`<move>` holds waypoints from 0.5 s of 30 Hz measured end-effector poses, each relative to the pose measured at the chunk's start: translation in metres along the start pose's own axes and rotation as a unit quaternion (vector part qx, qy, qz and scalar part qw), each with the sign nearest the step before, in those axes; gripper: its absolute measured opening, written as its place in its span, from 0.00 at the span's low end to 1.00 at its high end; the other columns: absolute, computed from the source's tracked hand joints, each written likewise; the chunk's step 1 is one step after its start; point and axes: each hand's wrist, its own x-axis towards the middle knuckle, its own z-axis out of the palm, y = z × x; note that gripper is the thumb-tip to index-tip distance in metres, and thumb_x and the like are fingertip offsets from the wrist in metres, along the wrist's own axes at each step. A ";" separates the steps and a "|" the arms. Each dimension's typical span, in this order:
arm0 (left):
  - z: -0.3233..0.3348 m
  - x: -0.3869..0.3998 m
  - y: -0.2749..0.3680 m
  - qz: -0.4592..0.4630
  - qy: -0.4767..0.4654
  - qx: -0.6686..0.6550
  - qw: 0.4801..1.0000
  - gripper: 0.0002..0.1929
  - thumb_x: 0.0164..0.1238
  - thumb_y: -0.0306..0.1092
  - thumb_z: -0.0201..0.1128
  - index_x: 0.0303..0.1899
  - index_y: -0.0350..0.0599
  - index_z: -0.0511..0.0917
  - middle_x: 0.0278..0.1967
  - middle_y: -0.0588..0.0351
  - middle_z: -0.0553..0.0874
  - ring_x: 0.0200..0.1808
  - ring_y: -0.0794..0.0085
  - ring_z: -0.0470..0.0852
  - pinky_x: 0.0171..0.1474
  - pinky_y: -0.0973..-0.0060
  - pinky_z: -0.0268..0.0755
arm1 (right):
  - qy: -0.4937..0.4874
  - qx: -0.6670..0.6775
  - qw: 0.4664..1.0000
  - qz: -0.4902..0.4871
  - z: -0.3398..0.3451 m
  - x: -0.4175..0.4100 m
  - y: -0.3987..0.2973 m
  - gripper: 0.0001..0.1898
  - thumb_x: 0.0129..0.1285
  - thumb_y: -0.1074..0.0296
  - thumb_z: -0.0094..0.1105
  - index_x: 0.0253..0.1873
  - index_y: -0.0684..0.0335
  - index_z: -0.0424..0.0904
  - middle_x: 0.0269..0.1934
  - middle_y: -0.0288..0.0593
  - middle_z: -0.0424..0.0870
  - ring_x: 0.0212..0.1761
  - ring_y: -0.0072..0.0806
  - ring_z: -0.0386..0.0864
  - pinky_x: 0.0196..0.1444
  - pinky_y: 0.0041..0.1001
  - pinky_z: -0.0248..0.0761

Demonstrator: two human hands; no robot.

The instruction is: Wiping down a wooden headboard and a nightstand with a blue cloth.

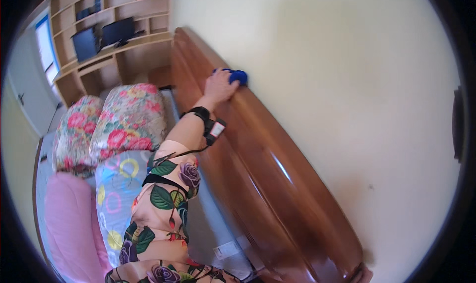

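Note:
My left hand (221, 85) presses a blue cloth (238, 77) against the top edge of a glossy brown wooden headboard (260, 156). The fingers lie over the cloth, and part of it is hidden under them. A black strap with a small device (215, 130) sits on the left wrist, and a cable runs back from it along the flower-printed sleeve (163, 197). At the bottom right, a small part of my right hand (365, 275) shows at the headboard's near end. Most of that hand is out of the picture.
Beside the headboard lies a mattress (212, 227) with two floral bundles (128, 119), a patterned blue bedding piece (115, 205) and a pink quilt (68, 223). A wooden shelf desk (122, 49) with monitors (118, 31) stands beyond. A pale wall (334, 97) rises behind the headboard.

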 end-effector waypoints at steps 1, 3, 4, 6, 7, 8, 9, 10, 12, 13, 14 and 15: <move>0.001 -0.011 0.011 0.006 0.012 -0.018 1.000 0.24 0.61 0.52 0.56 0.51 0.44 0.79 0.57 0.52 0.78 0.66 0.59 0.68 0.65 0.57 0.62 | 0.032 0.036 0.999 -0.015 0.006 -0.007 0.014 0.12 0.68 0.70 0.51 0.48 0.69 0.82 0.36 0.51 0.83 0.35 0.37 0.81 0.40 0.32 0.77; -0.003 -0.035 0.024 0.034 0.041 -0.034 0.998 0.25 0.62 0.52 0.58 0.52 0.42 0.78 0.57 0.49 0.78 0.66 0.56 0.68 0.65 0.56 0.60 | 0.006 0.038 0.999 -0.010 0.004 -0.013 0.013 0.12 0.68 0.71 0.51 0.47 0.70 0.82 0.37 0.51 0.83 0.35 0.38 0.81 0.40 0.32 0.76; -0.007 -0.046 0.033 0.058 0.040 -0.029 0.997 0.26 0.62 0.52 0.59 0.53 0.40 0.77 0.56 0.46 0.78 0.65 0.53 0.69 0.64 0.55 0.62 | -0.014 0.031 0.999 0.009 0.003 -0.021 0.011 0.12 0.68 0.71 0.51 0.47 0.70 0.83 0.37 0.51 0.83 0.35 0.39 0.81 0.40 0.32 0.76; -0.010 -0.069 0.047 0.077 0.054 -0.039 0.995 0.25 0.62 0.50 0.60 0.52 0.40 0.77 0.55 0.46 0.79 0.65 0.52 0.69 0.64 0.55 0.62 | 0.027 0.063 0.998 0.012 0.021 -0.040 0.003 0.11 0.68 0.72 0.52 0.46 0.69 0.83 0.38 0.51 0.83 0.36 0.40 0.81 0.42 0.33 0.76; -0.011 -0.079 0.052 0.102 0.066 -0.049 0.991 0.24 0.61 0.49 0.61 0.52 0.40 0.77 0.55 0.47 0.79 0.65 0.52 0.69 0.64 0.54 0.62 | 0.030 0.058 0.998 0.014 0.033 -0.048 -0.008 0.10 0.67 0.72 0.53 0.46 0.69 0.83 0.38 0.51 0.83 0.38 0.40 0.80 0.43 0.33 0.75; -0.012 -0.098 0.060 0.092 0.063 -0.039 0.993 0.24 0.61 0.49 0.61 0.52 0.40 0.77 0.55 0.47 0.79 0.65 0.52 0.69 0.64 0.54 0.62 | 0.015 0.052 0.998 0.007 0.027 -0.041 -0.008 0.10 0.67 0.73 0.54 0.46 0.68 0.83 0.38 0.51 0.83 0.39 0.41 0.80 0.44 0.33 0.75; -0.013 -0.112 0.071 0.113 0.062 -0.064 0.990 0.24 0.61 0.49 0.61 0.52 0.39 0.77 0.55 0.47 0.78 0.65 0.53 0.68 0.65 0.54 0.59 | 0.015 0.061 0.998 0.008 0.024 -0.039 -0.009 0.10 0.67 0.73 0.54 0.46 0.68 0.83 0.38 0.51 0.83 0.39 0.41 0.80 0.44 0.33 0.75; -0.015 -0.127 0.082 0.135 0.061 -0.087 0.985 0.24 0.60 0.49 0.61 0.51 0.39 0.78 0.56 0.48 0.78 0.66 0.55 0.67 0.66 0.54 0.57 | 0.013 0.061 0.998 -0.006 0.022 -0.037 -0.011 0.09 0.66 0.73 0.55 0.46 0.67 0.83 0.38 0.50 0.83 0.39 0.41 0.80 0.44 0.34 0.75; -0.021 -0.157 0.113 0.159 0.060 -0.109 0.979 0.24 0.59 0.48 0.63 0.51 0.39 0.77 0.56 0.47 0.78 0.66 0.54 0.67 0.66 0.54 0.57 | 0.010 0.055 0.998 -0.026 0.015 -0.035 -0.014 0.08 0.65 0.73 0.57 0.45 0.65 0.83 0.37 0.49 0.83 0.39 0.43 0.80 0.44 0.36 0.75; -0.024 -0.173 0.130 0.178 0.059 -0.138 0.972 0.23 0.59 0.47 0.64 0.51 0.40 0.77 0.55 0.47 0.78 0.65 0.53 0.68 0.66 0.54 0.57 | 0.008 0.059 0.998 -0.018 0.013 -0.033 -0.016 0.08 0.65 0.73 0.57 0.45 0.65 0.83 0.37 0.49 0.83 0.39 0.43 0.80 0.44 0.36 0.75; -0.018 -0.193 0.132 0.196 0.064 -0.134 0.969 0.23 0.59 0.47 0.64 0.51 0.40 0.77 0.55 0.47 0.78 0.65 0.53 0.68 0.66 0.54 0.57 | 0.031 0.048 0.998 -0.028 0.037 -0.050 -0.027 0.08 0.65 0.72 0.57 0.45 0.65 0.83 0.38 0.48 0.83 0.39 0.43 0.80 0.43 0.36 0.75; -0.022 -0.210 0.147 0.221 0.070 -0.141 0.963 0.22 0.58 0.44 0.65 0.51 0.41 0.77 0.54 0.47 0.78 0.65 0.52 0.69 0.66 0.54 0.58 | 0.033 0.036 0.998 -0.046 0.037 -0.048 -0.025 0.07 0.65 0.72 0.57 0.44 0.64 0.83 0.38 0.47 0.83 0.39 0.43 0.80 0.43 0.36 0.75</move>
